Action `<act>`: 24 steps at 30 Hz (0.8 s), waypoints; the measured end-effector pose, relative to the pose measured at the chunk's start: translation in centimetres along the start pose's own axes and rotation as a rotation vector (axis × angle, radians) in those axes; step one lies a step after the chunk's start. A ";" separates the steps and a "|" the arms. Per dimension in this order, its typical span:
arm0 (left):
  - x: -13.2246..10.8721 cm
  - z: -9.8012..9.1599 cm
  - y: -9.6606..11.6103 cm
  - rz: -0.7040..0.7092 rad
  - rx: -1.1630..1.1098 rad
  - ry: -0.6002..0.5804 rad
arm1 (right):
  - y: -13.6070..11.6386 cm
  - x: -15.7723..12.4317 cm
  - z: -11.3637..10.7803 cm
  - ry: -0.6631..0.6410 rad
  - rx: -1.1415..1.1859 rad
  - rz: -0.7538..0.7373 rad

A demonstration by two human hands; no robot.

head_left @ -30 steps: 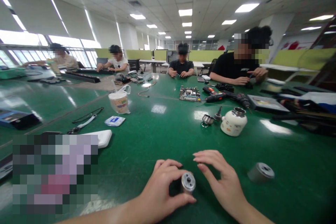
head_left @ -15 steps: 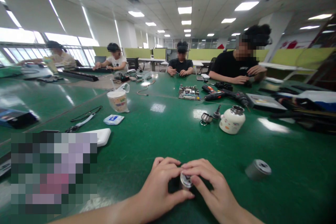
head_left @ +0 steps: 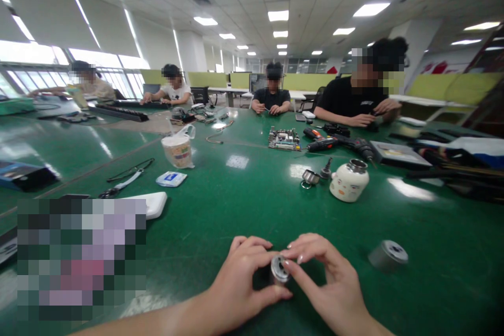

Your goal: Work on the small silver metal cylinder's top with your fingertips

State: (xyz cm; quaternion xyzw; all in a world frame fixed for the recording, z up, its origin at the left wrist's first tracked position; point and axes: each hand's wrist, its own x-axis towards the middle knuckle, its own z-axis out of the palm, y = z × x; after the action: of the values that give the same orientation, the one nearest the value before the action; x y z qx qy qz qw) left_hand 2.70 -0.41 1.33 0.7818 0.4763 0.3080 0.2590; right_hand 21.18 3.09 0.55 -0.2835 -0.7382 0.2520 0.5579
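A small silver metal cylinder [head_left: 279, 274] stands on the green table, its round top showing dark openings. My left hand [head_left: 244, 273] is closed around it, thumb at the near side and index finger at the far side. My right hand [head_left: 328, 275] is at the right of its top, thumb and index fingertips close together in a pinch on the rim. Whether a tiny part sits between those fingertips is hidden. A second, similar metal cylinder [head_left: 388, 255] stands off to the right, untouched by either hand.
Beyond my hands are a cream jar [head_left: 349, 182], a metal cup-like lid [head_left: 309, 178], a circuit board [head_left: 284, 138] and a power drill [head_left: 323, 144]. Leftward are a bagged cup [head_left: 177, 149], a tissue pack [head_left: 171, 179] and a white box [head_left: 156, 205]. Several people sit around the table.
My right hand's fingers have lifted and drawn slightly back to the right, uncovering more of the cylinder's top. My left hand still holds the cylinder in the same place.
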 end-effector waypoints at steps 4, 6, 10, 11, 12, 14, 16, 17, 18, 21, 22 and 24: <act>-0.1 -0.1 0.1 -0.016 0.007 -0.003 | 1.9 1.1 -1.1 0.042 -0.064 0.138; -0.1 -0.1 0.1 -0.016 0.011 0.000 | 3.2 1.4 -1.7 -0.070 -0.166 0.247; -0.1 -0.1 0.0 -0.015 0.017 -0.001 | 4.9 1.5 -2.1 -0.259 -0.280 0.315; -0.1 0.0 0.0 -0.016 0.018 -0.001 | 5.1 1.4 -2.1 -0.266 -0.283 0.315; -0.1 0.0 0.0 -0.017 0.018 -0.002 | 5.1 1.3 -2.1 -0.262 -0.279 0.316; -0.1 0.0 0.1 -0.022 0.015 -0.004 | 4.9 1.2 -2.0 -0.241 -0.258 0.330; -0.1 0.0 0.1 -0.026 0.012 -0.008 | 4.3 1.1 -1.8 -0.170 -0.196 0.315; -0.1 0.0 0.1 -0.026 0.011 -0.011 | 3.9 1.0 -1.7 -0.123 -0.155 0.278; -0.1 0.0 0.1 -0.025 0.009 -0.012 | 3.4 0.9 -1.5 -0.077 -0.110 0.222; 0.0 0.0 -0.1 -0.005 0.001 -0.005 | 1.7 0.3 -0.9 -0.021 -0.002 0.033; 0.0 0.1 -0.2 0.005 -0.002 0.002 | 1.2 0.1 -0.7 -0.035 0.012 -0.008; 0.0 0.2 -0.5 0.027 -0.006 0.017 | 0.5 -0.1 -0.3 -0.075 0.019 -0.052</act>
State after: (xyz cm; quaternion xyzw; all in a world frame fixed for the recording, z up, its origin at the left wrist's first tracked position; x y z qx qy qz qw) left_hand 2.56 -0.26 0.87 0.7847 0.4672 0.3196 0.2529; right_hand 21.57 3.35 0.22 -0.2495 -0.7632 0.2548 0.5388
